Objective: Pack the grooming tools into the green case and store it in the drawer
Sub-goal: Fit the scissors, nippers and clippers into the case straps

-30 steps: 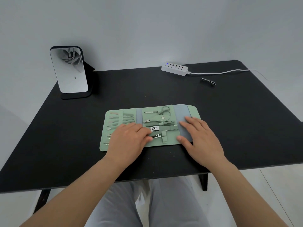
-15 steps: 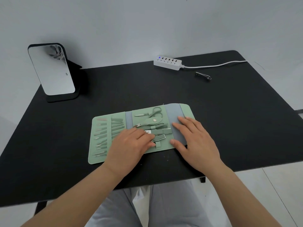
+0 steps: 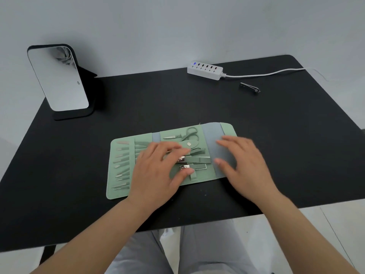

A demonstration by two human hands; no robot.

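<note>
The green case (image 3: 118, 190) lies unfolded flat on the black table (image 3: 276, 145), near its front edge. Its left panel holds several small tools (image 3: 122, 165) in loops; the middle panel holds scissors (image 3: 189, 134) and clippers (image 3: 192, 159). My left hand (image 3: 158, 175) lies with spread fingers over the middle and left panels. My right hand (image 3: 245, 165) rests flat on the grey right flap (image 3: 212, 133). A loose nail clipper (image 3: 249, 88) lies apart at the back right of the table. No drawer is in view.
A standing mirror (image 3: 59, 80) in a black frame is at the back left. A white power strip (image 3: 205, 70) with its cable (image 3: 266, 74) sits at the back edge. My legs show below the table's front edge.
The view shifted while the case stayed put on the table. Both hands stay on the case; the fingers have spread a little and look blurred.
</note>
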